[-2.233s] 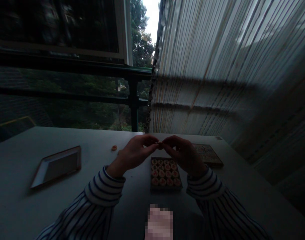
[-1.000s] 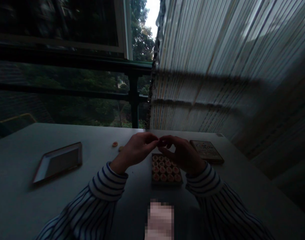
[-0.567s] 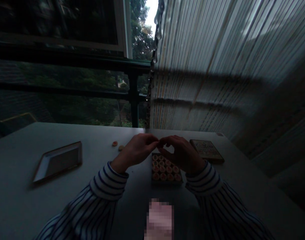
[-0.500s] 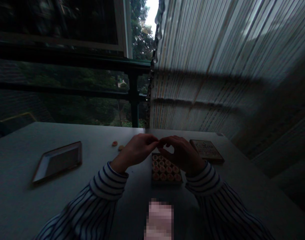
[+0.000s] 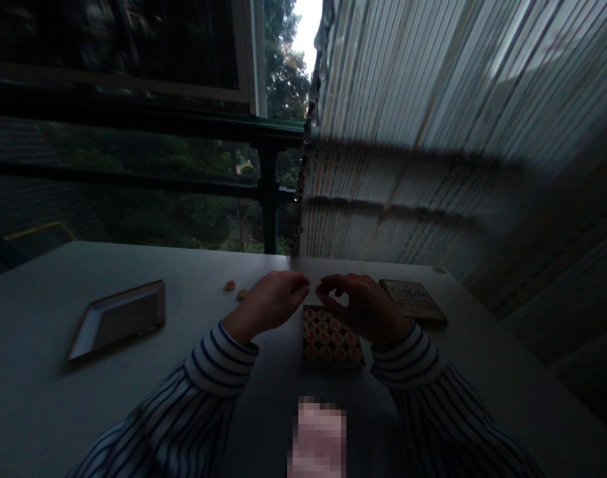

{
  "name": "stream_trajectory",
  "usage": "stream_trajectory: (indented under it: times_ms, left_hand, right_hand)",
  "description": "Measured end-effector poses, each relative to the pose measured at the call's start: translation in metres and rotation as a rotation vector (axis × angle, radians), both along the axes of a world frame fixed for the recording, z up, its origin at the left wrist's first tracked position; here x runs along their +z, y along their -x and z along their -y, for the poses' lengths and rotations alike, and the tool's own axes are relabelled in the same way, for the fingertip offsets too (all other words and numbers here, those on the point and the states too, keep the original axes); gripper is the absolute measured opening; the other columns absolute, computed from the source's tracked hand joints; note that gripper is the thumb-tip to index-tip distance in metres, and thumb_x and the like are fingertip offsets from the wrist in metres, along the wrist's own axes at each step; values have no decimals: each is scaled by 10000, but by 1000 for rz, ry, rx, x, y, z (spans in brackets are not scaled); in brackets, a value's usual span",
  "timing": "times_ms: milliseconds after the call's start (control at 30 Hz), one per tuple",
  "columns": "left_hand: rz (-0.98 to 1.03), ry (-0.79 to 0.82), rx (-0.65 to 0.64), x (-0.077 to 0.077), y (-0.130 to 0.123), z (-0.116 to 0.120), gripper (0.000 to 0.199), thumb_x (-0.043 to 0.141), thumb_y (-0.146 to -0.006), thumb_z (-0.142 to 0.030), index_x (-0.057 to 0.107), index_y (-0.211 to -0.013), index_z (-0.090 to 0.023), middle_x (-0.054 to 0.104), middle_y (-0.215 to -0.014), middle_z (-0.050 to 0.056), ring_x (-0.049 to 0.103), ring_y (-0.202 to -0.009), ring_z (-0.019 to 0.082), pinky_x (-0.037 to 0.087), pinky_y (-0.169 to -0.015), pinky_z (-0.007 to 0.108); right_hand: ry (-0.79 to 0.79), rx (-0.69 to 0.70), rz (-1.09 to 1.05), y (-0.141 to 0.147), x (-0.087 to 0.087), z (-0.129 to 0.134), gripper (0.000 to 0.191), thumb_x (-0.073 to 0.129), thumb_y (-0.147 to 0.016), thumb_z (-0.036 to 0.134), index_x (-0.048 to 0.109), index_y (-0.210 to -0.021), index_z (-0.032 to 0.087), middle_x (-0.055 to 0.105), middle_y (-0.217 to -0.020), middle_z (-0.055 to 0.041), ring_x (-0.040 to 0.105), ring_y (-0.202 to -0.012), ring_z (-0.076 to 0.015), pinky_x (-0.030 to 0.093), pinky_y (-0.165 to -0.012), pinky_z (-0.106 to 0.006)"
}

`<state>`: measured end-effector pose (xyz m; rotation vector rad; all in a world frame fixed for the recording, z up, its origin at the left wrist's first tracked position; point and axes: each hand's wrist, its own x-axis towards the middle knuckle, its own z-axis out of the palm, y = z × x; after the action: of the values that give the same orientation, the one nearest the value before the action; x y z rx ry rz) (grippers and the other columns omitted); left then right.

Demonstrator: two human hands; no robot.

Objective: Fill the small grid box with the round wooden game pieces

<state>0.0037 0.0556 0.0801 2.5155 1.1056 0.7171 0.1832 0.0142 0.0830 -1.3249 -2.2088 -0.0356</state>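
Note:
My left hand (image 5: 273,299) hovers above the table with thumb and fingers pinched together. Whether anything small is between them I cannot make out. Facing it, my right hand (image 5: 360,305) is also pinched, and a pale round xiangqi piece (image 5: 319,289) seems to show at its fingertips. The two sets of fingertips are slightly apart. Under my right hand lies a shallow box (image 5: 333,365) filled with rows of round wooden xiangqi pieces (image 5: 338,338) with red or dark characters; my hand hides the box's far right part.
Two loose xiangqi pieces lie beyond my left hand, one red-marked piece (image 5: 230,285) and one partly hidden piece (image 5: 242,295). An open box lid (image 5: 79,332) rests at left. A flat printed box (image 5: 413,302) lies at right on the white table (image 5: 184,411). Railing and curtain stand behind.
My fingertips were touching or nearly touching; now a small gap separates them. A pale round piece now shows at my right fingertips. The box and loose pieces stay put.

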Motion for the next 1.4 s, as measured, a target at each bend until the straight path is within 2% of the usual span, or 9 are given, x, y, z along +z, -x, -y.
stream_trajectory:
  times_ms: [133, 267, 367, 467, 800, 1033, 1233, 1400]
  left_hand:
    - [-160, -6, 37, -8, 2, -1, 272, 403, -807, -315, 630, -889, -189, 662, -814, 77, 603, -728, 185, 414, -619, 264]
    - [-295, 27, 45, -11, 0, 1, 277, 428, -795, -319, 610, -962, -192, 655, -901, 84, 592, -851, 201, 417, -706, 271]
    - [-367, 68, 58, -14, -1, 1, 295, 422, -798, -336, 588, -1005, -208, 647, -942, 79, 593, -858, 205, 423, -713, 282]
    - [-375, 70, 45, -19, -2, -1, 299, 424, -794, -338, 573, -1023, -216, 639, -969, 78, 591, -870, 211, 431, -709, 290]
    - [-377, 55, -17, -29, -2, -9, 341, 406, -795, -263, 521, -1109, -195, 597, -1093, 77, 532, -1019, 214, 384, -867, 316]
    - [-396, 74, 10, -29, -5, -7, 356, 381, -790, -218, 512, -1121, -202, 598, -1090, 84, 556, -983, 229, 429, -795, 325]
    - [-435, 61, 16, -29, -5, -7, 355, 379, -795, -222, 515, -1122, -208, 608, -1065, 95, 563, -961, 246, 433, -778, 343]
    - [-426, 74, 1, -33, -5, -9, 354, 373, -802, -214, 505, -1131, -205, 588, -1105, 89, 548, -994, 236, 419, -807, 334]
  right_hand:
    - [7, -2, 32, -1, -3, -2, 156, 523, -776, 283, 597, -895, 216, 646, -754, -19, 570, -683, -124, 393, -654, -258]
    - [9, -9, 60, -2, -3, -2, 157, 507, -786, 304, 607, -865, 213, 632, -714, -18, 566, -685, -123, 387, -646, -249]
    - [36, -20, 86, -3, -3, -3, 177, 495, -792, 321, 613, -859, 206, 627, -704, -19, 564, -681, -119, 383, -645, -244]
    - [73, -33, 109, -4, -5, -4, 191, 484, -797, 330, 615, -861, 208, 628, -709, -23, 565, -682, -120, 383, -647, -244]
    - [234, -42, 238, -7, -14, -11, 178, 498, -776, 291, 622, -873, 208, 631, -803, -37, 559, -744, -134, 373, -661, -234]
    - [289, -12, 355, -11, -27, -17, 203, 476, -786, 311, 615, -903, 221, 614, -891, -45, 539, -840, -151, 362, -720, -245]
    - [365, -30, 428, -9, -25, -17, 210, 471, -775, 281, 607, -925, 228, 614, -922, -45, 533, -881, -165, 348, -741, -263]
    - [369, -32, 483, -8, -26, -17, 223, 450, -775, 269, 602, -936, 238, 626, -935, -39, 533, -894, -176, 344, -741, -286]
